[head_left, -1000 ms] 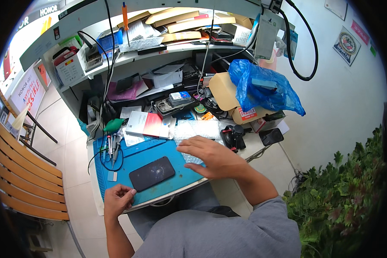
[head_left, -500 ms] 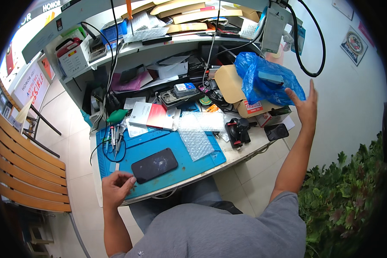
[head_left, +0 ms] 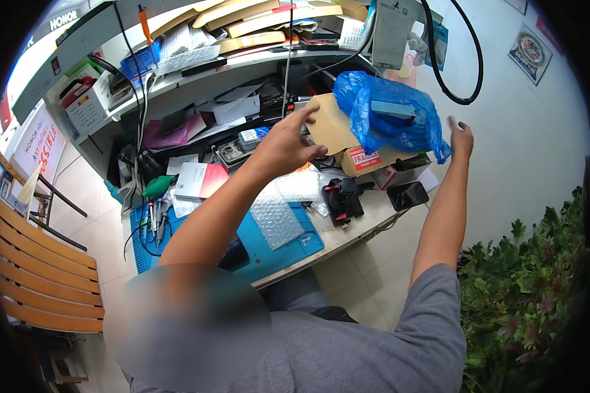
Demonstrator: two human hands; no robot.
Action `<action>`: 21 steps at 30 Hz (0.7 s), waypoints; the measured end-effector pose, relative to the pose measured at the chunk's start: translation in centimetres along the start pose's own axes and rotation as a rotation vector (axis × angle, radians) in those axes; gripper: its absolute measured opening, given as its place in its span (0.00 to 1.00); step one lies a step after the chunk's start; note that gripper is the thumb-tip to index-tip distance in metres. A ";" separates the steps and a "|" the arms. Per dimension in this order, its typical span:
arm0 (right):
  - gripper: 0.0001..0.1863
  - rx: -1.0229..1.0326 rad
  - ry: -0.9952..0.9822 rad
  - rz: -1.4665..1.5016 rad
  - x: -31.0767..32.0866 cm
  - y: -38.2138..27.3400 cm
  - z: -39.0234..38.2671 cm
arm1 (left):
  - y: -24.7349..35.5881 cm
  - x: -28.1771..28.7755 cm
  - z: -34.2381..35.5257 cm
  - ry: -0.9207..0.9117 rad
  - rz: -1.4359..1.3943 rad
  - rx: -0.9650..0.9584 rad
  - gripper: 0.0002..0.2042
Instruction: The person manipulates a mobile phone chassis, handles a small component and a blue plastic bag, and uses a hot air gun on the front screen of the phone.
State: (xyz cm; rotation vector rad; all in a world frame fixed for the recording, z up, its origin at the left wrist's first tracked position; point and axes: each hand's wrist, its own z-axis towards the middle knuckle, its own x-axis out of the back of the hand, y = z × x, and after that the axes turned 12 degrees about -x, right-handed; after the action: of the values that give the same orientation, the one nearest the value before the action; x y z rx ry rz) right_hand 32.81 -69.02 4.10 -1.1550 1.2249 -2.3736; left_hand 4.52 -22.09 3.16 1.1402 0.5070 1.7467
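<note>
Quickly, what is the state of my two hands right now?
Left hand: open, beside the brown cardboard box flap; contact unclear.
Right hand: open, beside the crumpled blue plastic bag; contact unclear.

A repair workshop, judging by the hand tools [head_left: 156, 219] and blue work mat [head_left: 269, 262] on a cluttered bench [head_left: 345, 232].

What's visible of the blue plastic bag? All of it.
The blue bag looks like thin, glossy, translucent plastic, crumpled and bulging, with a loose corner hanging at its right end. A pale-blue boxy item shows at its middle. It lies atop the cardboard box. The right hand is beside that right end, contact unclear; the left hand is apart.
</note>
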 end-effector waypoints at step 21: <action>0.19 0.743 -0.561 0.068 -0.9 -8.9 -10.8 | -2.4 -11.1 13.8 0.053 0.436 -0.429 0.45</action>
State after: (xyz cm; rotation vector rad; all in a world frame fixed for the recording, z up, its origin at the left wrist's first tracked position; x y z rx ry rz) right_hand 26.72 -56.65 6.81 -1.3151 0.1652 -1.9441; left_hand 18.88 -32.75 2.75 0.9383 -0.1035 2.1303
